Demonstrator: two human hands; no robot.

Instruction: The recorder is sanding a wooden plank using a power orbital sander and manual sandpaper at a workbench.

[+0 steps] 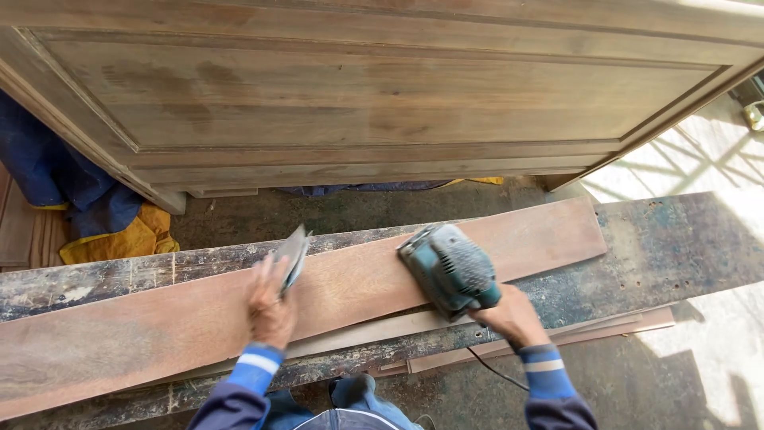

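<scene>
Sanding is proceeding: the right hand (pixel 509 317) is gripping the electric sander (pixel 450 269) on the reddish plank (pixel 199 314) mid-desk (pixel 668 247), the left hand (pixel 270 306) is clasping a sandpaper sheet (pixel 293 255); the next pass likely needs flat, even pressure.

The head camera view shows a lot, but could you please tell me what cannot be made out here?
- Teal electric sander: its sanding base is hidden against the long reddish wooden board.
- Right hand: fingers hidden behind the sander.
- Grey flat piece at the left hand: motion-blurred.
- Board's left end: cut off by the frame edge.
</scene>
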